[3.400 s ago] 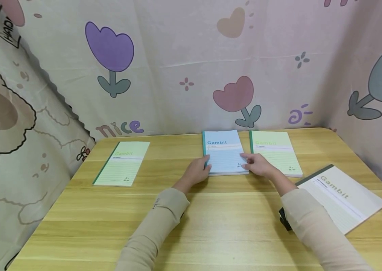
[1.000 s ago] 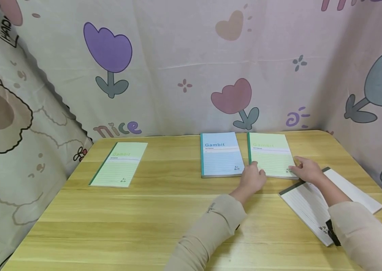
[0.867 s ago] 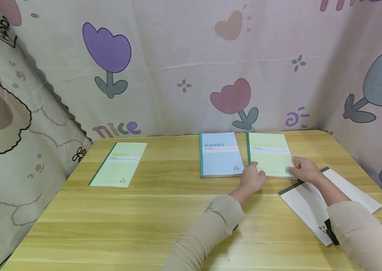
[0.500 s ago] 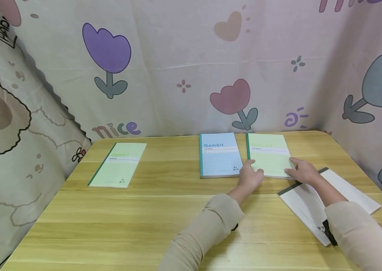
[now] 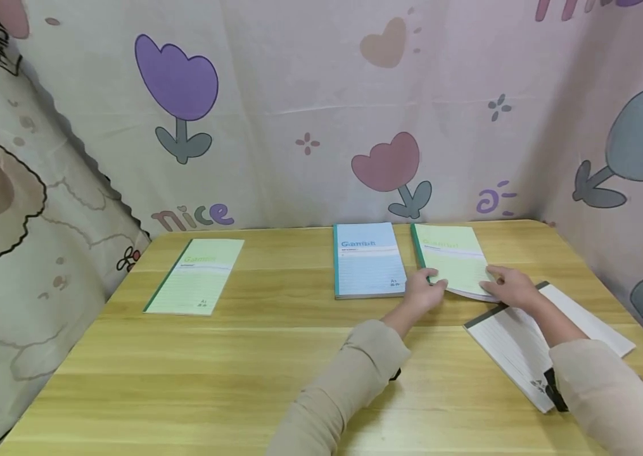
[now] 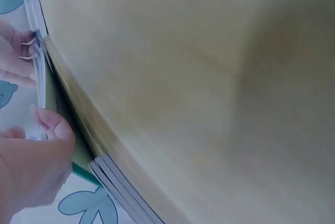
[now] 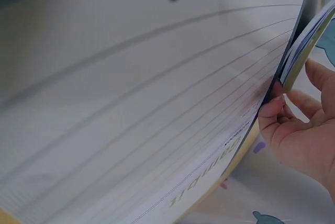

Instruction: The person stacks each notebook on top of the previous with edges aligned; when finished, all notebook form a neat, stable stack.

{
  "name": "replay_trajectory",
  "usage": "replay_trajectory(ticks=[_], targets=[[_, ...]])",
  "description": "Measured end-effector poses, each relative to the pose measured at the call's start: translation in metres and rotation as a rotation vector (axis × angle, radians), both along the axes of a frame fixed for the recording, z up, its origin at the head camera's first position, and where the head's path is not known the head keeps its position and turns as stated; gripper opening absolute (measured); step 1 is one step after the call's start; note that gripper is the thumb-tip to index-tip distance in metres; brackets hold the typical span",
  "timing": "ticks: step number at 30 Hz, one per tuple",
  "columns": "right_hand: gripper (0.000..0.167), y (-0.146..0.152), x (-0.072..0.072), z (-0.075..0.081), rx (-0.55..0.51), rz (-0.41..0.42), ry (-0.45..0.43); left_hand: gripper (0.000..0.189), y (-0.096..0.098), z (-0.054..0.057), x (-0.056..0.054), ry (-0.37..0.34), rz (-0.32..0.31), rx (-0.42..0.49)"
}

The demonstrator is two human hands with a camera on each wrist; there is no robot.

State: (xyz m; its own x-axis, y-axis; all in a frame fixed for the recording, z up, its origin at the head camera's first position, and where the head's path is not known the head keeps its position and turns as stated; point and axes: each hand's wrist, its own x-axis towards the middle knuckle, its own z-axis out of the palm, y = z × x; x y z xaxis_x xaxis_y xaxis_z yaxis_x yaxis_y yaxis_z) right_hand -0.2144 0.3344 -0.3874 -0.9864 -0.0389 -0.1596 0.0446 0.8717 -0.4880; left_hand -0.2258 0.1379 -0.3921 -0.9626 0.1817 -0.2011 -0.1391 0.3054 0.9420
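Observation:
Both of my hands hold a light green Gambit notebook (image 5: pixel 452 253) with a dark green spine, at the back right of the table. My left hand (image 5: pixel 424 294) pinches its lower left corner by the spine. On the opposite edge, my right hand (image 5: pixel 514 290) grips the lower right corner, thumb on the cover. The notebook's near edge bows and is lifted; in the left wrist view a dark gap shows under its green underside (image 6: pixel 51 96). The right wrist view shows its page edges (image 7: pixel 306 41) between my right fingers and thumb.
A blue notebook (image 5: pixel 369 259) lies just left of the green one, close to my left hand. Another green notebook (image 5: pixel 196 277) lies at the far left. Under my right forearm is an angled white notebook (image 5: pixel 503 339) with a dark spine. A patterned cloth (image 5: pixel 287 76) hangs behind the table (image 5: pixel 213 380).
Both hands have moved from the blue notebook to the right green one. Over the last half second its near edge has risen and bent, and the left fingers have closed at its corner.

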Motion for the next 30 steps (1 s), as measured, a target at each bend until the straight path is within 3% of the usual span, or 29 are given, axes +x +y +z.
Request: replay_trajectory(ticks=[5,11,13,15,18,20,24,30], targets=[[0.063,-0.001,0.000,-0.001,-0.099,-0.030,-0.041,0.027,0.000,0.000,-0.004,0.021,0.072,0.167],[0.063,0.006,0.004,-0.002,-0.364,-0.100,-0.131,0.035,0.000,0.005,-0.006,-0.012,0.125,0.309],[0.063,0.009,0.005,-0.002,-0.493,-0.110,-0.149,0.038,-0.003,0.006,-0.007,-0.024,0.112,0.307],[0.060,0.013,0.007,0.000,-0.691,-0.123,-0.175,0.041,-0.007,0.007,-0.008,-0.042,0.093,0.310],[0.040,0.019,0.009,0.000,-0.991,-0.139,-0.217,0.038,-0.012,0.007,-0.010,-0.061,0.060,0.328],[0.033,0.023,0.010,0.000,-1.127,-0.137,-0.237,0.034,-0.014,0.007,-0.012,-0.070,0.048,0.349],[0.036,0.024,0.012,-0.001,-1.162,-0.118,-0.230,0.030,-0.017,0.008,-0.013,-0.066,0.028,0.346],[0.036,0.021,0.015,0.000,-1.126,-0.144,-0.224,0.039,-0.031,0.002,-0.015,-0.047,-0.105,0.321]])
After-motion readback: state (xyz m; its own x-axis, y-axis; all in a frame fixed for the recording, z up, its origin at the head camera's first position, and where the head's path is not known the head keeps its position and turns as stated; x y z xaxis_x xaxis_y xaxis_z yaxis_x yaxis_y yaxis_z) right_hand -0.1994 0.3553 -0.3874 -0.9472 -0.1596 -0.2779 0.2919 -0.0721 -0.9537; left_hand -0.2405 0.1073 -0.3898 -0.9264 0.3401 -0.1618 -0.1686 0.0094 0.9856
